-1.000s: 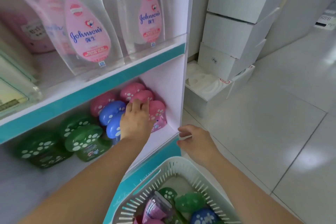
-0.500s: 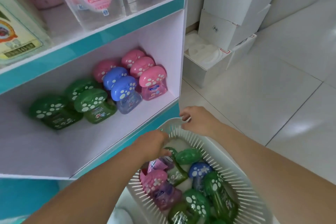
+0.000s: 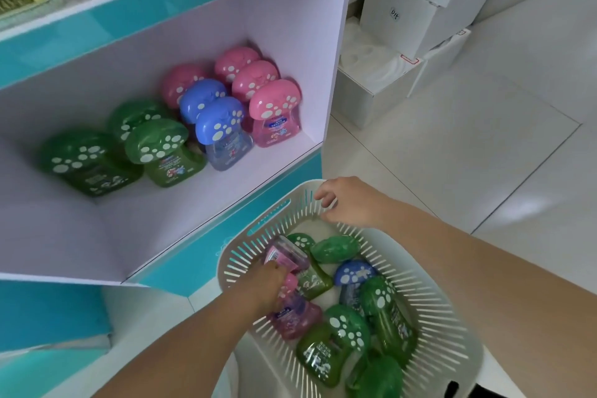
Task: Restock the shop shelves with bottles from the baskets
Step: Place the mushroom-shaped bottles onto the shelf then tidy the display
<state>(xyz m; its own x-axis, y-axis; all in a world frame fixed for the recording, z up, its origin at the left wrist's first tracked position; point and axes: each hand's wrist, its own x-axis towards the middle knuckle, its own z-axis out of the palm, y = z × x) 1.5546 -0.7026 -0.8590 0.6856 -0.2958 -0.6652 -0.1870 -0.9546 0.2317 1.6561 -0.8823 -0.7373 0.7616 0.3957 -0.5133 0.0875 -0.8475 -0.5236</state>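
A white slotted basket (image 3: 449,344) sits low in front of the shelf and holds several paw-cap bottles, mostly green (image 3: 336,349), one blue (image 3: 354,272) and two pink. My left hand (image 3: 263,289) is down inside it, fingers curled over the cap of a pink bottle (image 3: 295,317). The other pink bottle (image 3: 285,256) lies just beyond my fingers. My right hand (image 3: 350,203) grips the basket's far rim. On the white shelf (image 3: 181,213) stand rows of pink (image 3: 274,110), blue (image 3: 223,132) and green (image 3: 161,152) bottles.
Stacked white cardboard boxes (image 3: 416,0) stand on the tiled floor (image 3: 484,155) right of the shelf unit, one open box (image 3: 371,81) at the bottom. The shelf's teal front edge (image 3: 226,236) runs close to the basket. The shelf's left front part is bare.
My left hand left the pink bottles on the shelf, came down into the basket and closed over a pink bottle. My right hand stayed on the rim. The view tilted downward.
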